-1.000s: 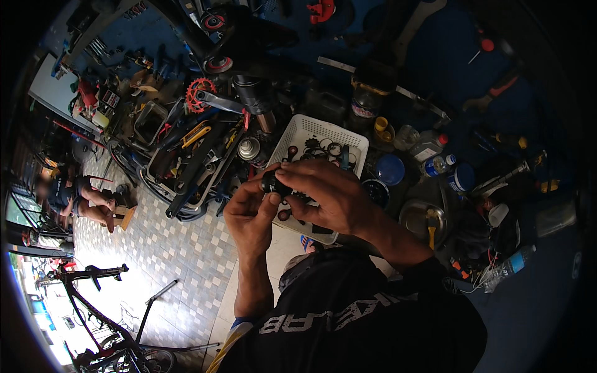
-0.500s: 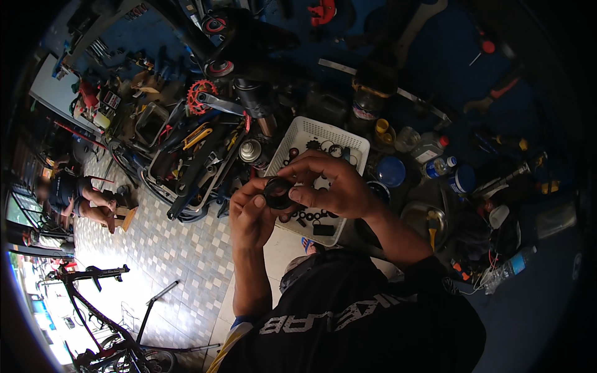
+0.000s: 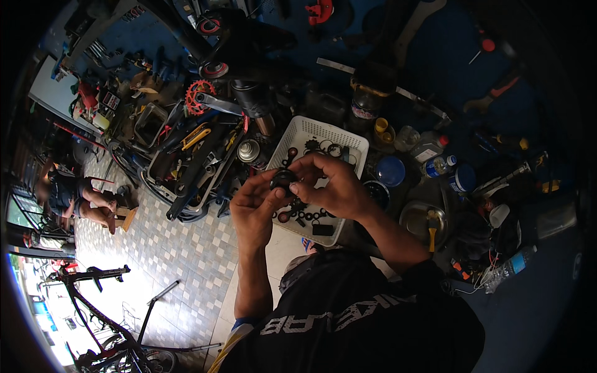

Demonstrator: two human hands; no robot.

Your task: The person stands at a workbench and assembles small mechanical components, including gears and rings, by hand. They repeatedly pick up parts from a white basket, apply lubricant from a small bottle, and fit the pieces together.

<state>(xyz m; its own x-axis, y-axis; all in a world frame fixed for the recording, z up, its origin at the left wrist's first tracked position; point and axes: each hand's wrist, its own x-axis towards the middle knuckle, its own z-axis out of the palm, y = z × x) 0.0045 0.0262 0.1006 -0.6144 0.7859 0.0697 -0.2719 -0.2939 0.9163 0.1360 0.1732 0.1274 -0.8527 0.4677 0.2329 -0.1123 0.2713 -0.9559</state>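
Between my two hands is a small round black ring-shaped part (image 3: pixel 283 179), held over the near side of a white plastic basket (image 3: pixel 352 135). My left hand (image 3: pixel 255 202) grips it from the left, thumb and fingertips closed on its edge. From the right, my right hand (image 3: pixel 329 183) pinches the same part between thumb and forefinger. Inside the basket lie several small black rings and parts, among them a toothed cog (image 3: pixel 312 145) and a black rectangular piece (image 3: pixel 323 230). My hands hide the basket's middle.
A spray can (image 3: pixel 249 150) and a tray of tools (image 3: pixel 198 163) stand left of the basket. To its right are a blue lid (image 3: pixel 390 171), bottles (image 3: pixel 429 148) and a metal bowl with a yellow brush (image 3: pixel 432 230). Another person (image 3: pixel 68 196) sits far left; a bike frame (image 3: pixel 102 317) stands lower left.
The black ring has turned in my fingers and sits slightly higher. My right fingers have drawn in around it, and my left thumb has shifted right.
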